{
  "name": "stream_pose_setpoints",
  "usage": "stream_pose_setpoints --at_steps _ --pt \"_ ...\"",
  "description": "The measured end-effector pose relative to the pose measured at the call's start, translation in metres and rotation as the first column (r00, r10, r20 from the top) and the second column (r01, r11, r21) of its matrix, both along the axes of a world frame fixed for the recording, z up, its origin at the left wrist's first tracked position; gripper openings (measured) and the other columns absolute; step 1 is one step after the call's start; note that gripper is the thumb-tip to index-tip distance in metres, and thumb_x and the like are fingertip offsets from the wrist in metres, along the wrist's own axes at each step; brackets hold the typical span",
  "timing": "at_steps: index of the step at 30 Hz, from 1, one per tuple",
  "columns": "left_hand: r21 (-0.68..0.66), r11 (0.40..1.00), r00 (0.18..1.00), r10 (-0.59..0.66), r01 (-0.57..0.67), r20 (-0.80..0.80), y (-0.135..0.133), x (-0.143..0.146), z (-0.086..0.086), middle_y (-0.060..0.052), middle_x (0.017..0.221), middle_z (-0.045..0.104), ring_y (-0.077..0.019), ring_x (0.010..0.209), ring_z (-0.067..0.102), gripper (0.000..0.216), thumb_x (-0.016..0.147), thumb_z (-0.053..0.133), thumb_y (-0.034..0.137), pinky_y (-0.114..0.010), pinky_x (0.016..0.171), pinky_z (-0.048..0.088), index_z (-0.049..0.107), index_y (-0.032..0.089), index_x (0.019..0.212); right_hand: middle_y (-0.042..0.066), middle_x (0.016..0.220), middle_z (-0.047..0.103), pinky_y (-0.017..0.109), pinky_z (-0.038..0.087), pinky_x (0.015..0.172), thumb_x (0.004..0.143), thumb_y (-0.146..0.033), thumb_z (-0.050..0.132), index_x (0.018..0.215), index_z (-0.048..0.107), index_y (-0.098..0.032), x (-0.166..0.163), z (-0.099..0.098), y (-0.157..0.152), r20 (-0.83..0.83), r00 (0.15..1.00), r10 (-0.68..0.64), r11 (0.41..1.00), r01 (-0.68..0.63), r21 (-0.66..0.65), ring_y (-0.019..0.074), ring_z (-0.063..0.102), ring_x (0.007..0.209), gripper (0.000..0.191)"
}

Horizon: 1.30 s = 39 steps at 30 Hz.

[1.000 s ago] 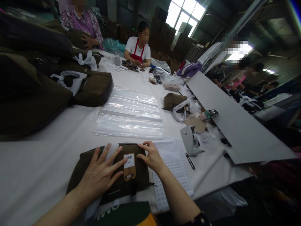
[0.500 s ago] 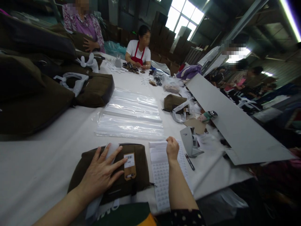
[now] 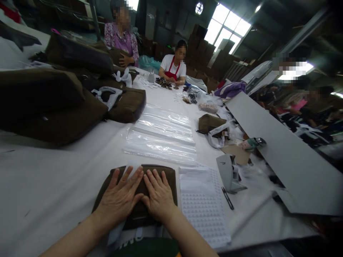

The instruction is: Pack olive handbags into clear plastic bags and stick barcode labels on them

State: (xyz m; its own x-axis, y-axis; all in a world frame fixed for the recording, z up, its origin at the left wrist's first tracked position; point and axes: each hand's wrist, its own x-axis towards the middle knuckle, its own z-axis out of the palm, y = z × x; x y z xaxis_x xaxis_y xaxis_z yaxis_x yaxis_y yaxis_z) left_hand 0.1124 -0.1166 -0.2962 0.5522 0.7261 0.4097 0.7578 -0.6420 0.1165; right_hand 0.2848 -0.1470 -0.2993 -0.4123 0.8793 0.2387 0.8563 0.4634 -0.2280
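Note:
A dark olive bag (image 3: 168,175) lies flat on the white-covered table in front of me. My left hand (image 3: 118,196) rests on its left part with fingers spread, partly over a pale wrapped strap (image 3: 134,170). Beside it my right hand (image 3: 158,194) presses flat on the bag, fingers stretched out, the two thumbs nearly touching. The hang tag is hidden, seemingly under my right hand. Just right of the bag lie sheets of small printed labels (image 3: 200,207).
Clear plastic bags (image 3: 163,135) lie beyond the bag. Larger olive bags (image 3: 66,103) are heaped at left. To the right are a grey tape dispenser (image 3: 226,173), thread snips (image 3: 227,198), a small olive bag (image 3: 210,124) and a bottle (image 3: 253,143). Two people work at the far side.
My right hand has moved left from above the label sheets, opened from a closed fist, and now lies on the bag. My left hand stays on the bag. The view has shifted.

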Motion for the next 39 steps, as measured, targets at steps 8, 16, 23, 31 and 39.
stream_pose_setpoints --at_steps 8,16,23,31,39 --pt "-0.141 0.99 0.995 -0.007 -0.007 -0.104 0.026 -0.006 -0.03 -0.005 0.145 0.033 -0.0243 0.137 0.022 0.061 0.086 0.038 0.054 -0.046 0.114 0.001 0.042 0.019 0.135 0.007 0.149 0.022 0.055 0.01 0.111 0.09 -0.044 0.042 0.143 0.023 -0.018 -0.005 -0.02 0.016 0.019 0.995 -0.096 0.985 0.097 -0.144 0.0275 0.017 0.138 0.062" --pt "-0.136 0.991 0.997 -0.016 0.005 -0.081 0.031 -0.002 -0.033 -0.004 0.145 0.035 -0.0249 0.137 0.023 0.055 0.086 0.042 0.052 -0.046 0.113 0.0 0.045 0.023 0.133 0.003 0.149 0.02 0.05 0.004 0.112 0.091 -0.045 0.039 0.144 0.019 -0.022 -0.004 -0.035 0.019 -0.001 0.995 -0.102 0.988 0.101 -0.119 0.0246 0.013 0.139 0.061" --pt "-0.14 0.981 0.99 -0.135 0.13 -0.027 0.033 -0.016 -0.025 -0.005 0.147 0.032 -0.0273 0.138 0.017 0.057 0.087 0.043 0.047 -0.047 0.112 0.009 0.034 0.023 0.139 0.007 0.148 0.026 0.052 0.011 0.112 0.089 -0.04 0.045 0.142 0.027 -0.02 0.002 -0.023 0.011 -0.042 0.998 -0.053 0.998 0.052 -0.023 0.0271 0.016 0.138 0.06" --pt "-0.148 0.987 0.895 0.018 0.054 0.445 0.065 -0.049 0.016 -0.009 0.133 0.048 -0.0229 0.129 0.036 0.032 0.091 0.04 0.029 -0.043 0.109 0.028 0.053 0.02 0.118 0.011 0.147 0.026 0.054 0.022 0.109 0.091 -0.027 0.038 0.139 0.029 -0.018 0.059 -0.003 0.027 -0.425 0.84 -0.336 0.904 0.414 0.103 0.0255 0.015 0.138 0.05" --pt "-0.383 0.923 0.942 0.083 0.05 0.324 0.204 -0.006 -0.01 -0.006 0.103 0.067 -0.0184 0.099 0.059 0.036 0.087 0.042 0.045 -0.029 0.09 0.044 0.065 0.02 0.096 0.015 0.143 0.035 0.046 0.033 0.105 0.089 -0.025 0.039 0.139 0.031 -0.013 0.101 -0.053 0.159 -0.292 0.888 -0.355 0.932 0.36 -0.039 0.0236 0.029 0.134 0.052"
